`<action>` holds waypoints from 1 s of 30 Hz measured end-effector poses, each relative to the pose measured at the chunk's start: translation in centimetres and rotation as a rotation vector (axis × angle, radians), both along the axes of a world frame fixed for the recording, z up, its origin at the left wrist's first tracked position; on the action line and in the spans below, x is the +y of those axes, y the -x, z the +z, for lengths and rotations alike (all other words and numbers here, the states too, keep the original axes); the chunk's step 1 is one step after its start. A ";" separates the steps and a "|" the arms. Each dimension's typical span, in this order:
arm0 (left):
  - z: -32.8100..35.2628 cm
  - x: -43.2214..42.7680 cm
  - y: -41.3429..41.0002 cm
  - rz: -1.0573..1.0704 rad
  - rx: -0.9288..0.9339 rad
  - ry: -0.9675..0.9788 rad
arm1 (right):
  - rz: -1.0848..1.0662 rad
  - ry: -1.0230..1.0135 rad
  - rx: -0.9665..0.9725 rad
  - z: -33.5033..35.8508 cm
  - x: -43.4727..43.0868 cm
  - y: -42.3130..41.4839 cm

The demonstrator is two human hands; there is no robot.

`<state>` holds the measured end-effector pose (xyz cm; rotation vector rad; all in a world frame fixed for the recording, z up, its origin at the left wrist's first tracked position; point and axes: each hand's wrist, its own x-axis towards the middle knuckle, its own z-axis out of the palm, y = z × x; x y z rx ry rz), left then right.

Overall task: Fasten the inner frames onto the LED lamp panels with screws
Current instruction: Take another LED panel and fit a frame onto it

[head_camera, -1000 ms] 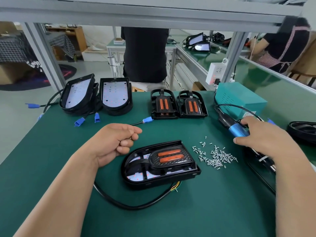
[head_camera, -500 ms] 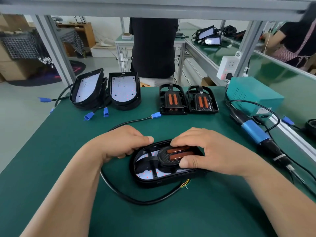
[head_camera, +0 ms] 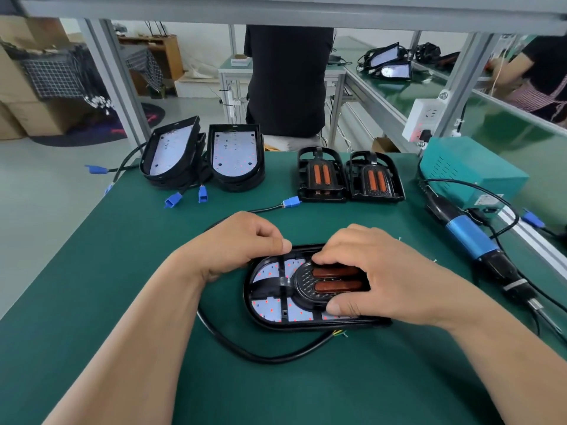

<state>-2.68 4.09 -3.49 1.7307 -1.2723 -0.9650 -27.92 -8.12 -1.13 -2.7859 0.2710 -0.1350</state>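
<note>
Black orange-barred inner frame is gripped by the right hand and seated in the black oval LED panel, which is steadied by the curled left hand (empty or not can't be told), so the blue-handled electric screwdriver right of the right hand is probably needed next.

I work from one view: a wide-angle camera on the person's head, facing forward and tilted down onto the green workbench. It sits close: both forearms enter from the near edge. The left hand and right hand meet over the lamp panel and its inner frame, just below frame centre. The bench's far edge falls in the upper half; an aluminium beam crosses the top. The electric screwdriver marks the right margin. Straight lines bow toward the frame edges.
</note>
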 end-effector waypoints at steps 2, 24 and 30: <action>-0.2 -0.1 -0.2 0.009 -0.021 0.010 | -0.009 -0.004 0.000 0.0 -0.1 -0.1; 0.0 0.4 -0.3 -0.007 -0.037 -0.097 | -0.829 -0.095 -0.321 0.3 -10.3 6.8; 0.0 0.3 -0.3 -0.010 -0.008 -0.105 | -0.991 0.068 -0.068 0.3 -11.1 8.2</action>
